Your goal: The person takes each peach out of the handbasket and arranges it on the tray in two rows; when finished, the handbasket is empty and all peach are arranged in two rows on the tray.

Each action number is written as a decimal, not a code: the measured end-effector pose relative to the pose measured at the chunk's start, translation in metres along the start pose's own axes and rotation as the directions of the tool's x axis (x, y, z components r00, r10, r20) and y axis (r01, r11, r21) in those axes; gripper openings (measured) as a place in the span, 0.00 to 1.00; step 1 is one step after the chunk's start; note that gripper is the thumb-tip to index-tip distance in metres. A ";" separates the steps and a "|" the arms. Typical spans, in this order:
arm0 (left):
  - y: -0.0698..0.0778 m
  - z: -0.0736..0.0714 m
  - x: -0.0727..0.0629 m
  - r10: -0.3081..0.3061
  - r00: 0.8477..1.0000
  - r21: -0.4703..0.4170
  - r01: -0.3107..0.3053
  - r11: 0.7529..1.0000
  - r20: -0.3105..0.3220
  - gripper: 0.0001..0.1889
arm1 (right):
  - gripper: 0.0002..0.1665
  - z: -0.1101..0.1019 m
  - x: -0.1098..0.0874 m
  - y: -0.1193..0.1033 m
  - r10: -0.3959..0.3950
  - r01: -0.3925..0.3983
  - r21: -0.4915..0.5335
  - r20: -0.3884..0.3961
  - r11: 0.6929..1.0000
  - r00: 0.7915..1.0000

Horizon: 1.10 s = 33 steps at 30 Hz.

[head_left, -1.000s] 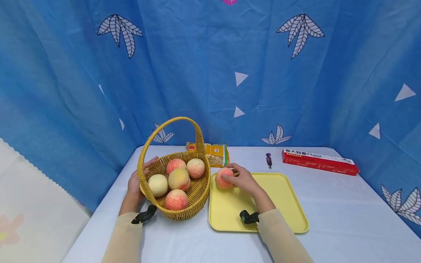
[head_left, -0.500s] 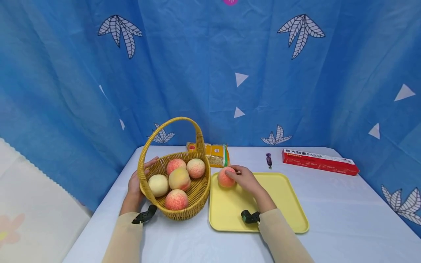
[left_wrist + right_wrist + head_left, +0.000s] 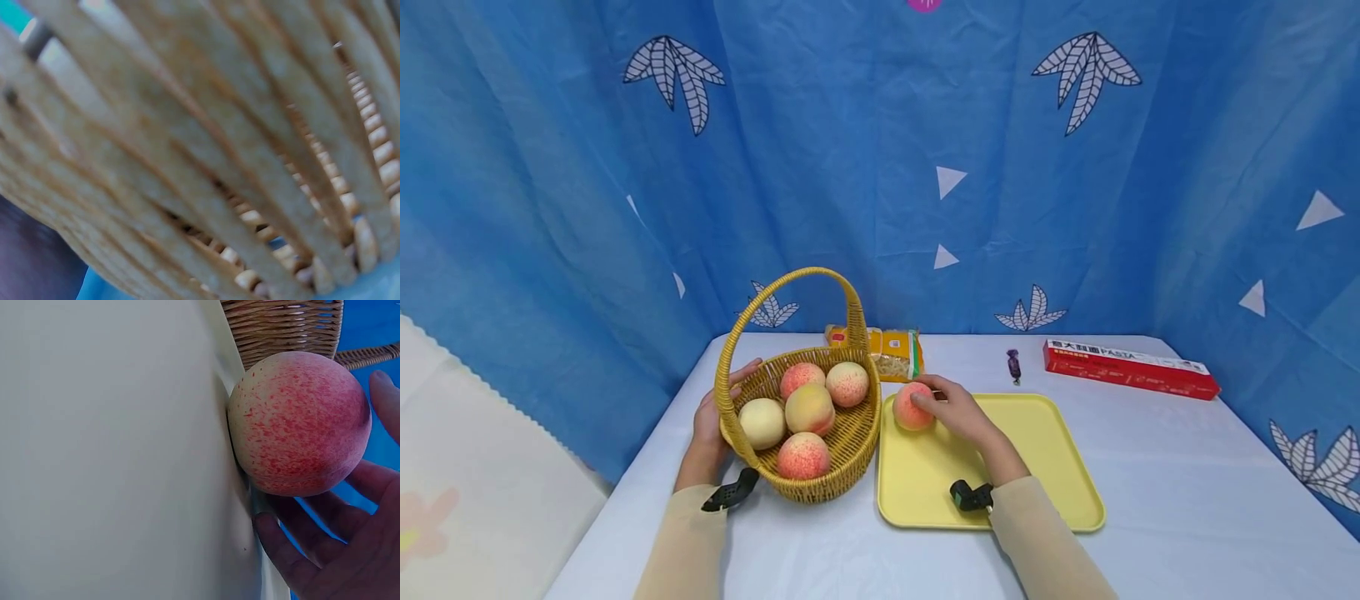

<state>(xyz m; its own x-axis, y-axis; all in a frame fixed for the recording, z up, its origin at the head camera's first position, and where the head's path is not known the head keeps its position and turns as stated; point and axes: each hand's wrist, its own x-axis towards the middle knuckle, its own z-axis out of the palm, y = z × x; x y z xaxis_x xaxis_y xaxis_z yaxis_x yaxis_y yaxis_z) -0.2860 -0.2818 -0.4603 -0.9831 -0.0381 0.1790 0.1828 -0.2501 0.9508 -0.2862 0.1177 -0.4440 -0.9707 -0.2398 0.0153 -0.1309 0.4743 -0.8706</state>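
Note:
In the head view a golden wicker basket (image 3: pixel 854 433) with a tall arched handle holds several peaches (image 3: pixel 808 408), some pale yellow, some speckled red. Along its left outer side lies my left hand (image 3: pixel 706 421), fingers extended and partly hidden by the basket. The wicker wall (image 3: pixel 206 144) fills the left wrist view, blurred. My right hand (image 3: pixel 958 410) has its thumb and fingers around a speckled pink peach (image 3: pixel 912 407) at the back left corner of a yellow tray (image 3: pixel 1000 467). In the right wrist view this peach (image 3: pixel 300 425) sits by the tray's edge.
Behind the basket lies an orange pasta bag (image 3: pixel 895 354). A small purple wrapped candy (image 3: pixel 1013 367) is farther right, then a long red pasta box (image 3: pixel 1131 371). A white cloth covers the table (image 3: pixel 1195 483); a blue curtain (image 3: pixel 880 167) hangs behind.
The peach at my right hand shifted slightly right and back, then returned a little to the left, the hand moving with it. My left hand and the basket stay in place.

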 end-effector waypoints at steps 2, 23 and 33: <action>0.000 0.000 0.000 -0.008 1.000 0.009 0.008 1.000 -0.001 0.24 | 0.32 0.001 0.000 0.002 -0.013 0.013 -0.017 -0.002 1.000 1.000; 0.003 0.002 -0.001 -0.027 0.999 -0.015 0.027 1.000 -0.017 0.24 | 0.33 0.005 -0.007 -0.032 -0.221 0.208 -0.205 -0.043 0.956 0.974; 0.000 0.000 0.001 -0.015 1.000 -0.010 0.015 1.000 -0.010 0.24 | 0.27 0.027 -0.010 -0.054 -0.308 0.304 -0.064 -0.068 0.951 0.949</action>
<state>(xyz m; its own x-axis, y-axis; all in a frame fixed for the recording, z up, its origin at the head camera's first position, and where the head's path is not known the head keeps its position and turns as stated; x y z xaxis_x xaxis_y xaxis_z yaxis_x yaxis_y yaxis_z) -0.2867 -0.2818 -0.4596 -0.9858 -0.0444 0.1621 0.1680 -0.2603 0.9508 -0.2635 0.0716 -0.4100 -0.8947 -0.3158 0.3159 -0.4320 0.4325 -0.7914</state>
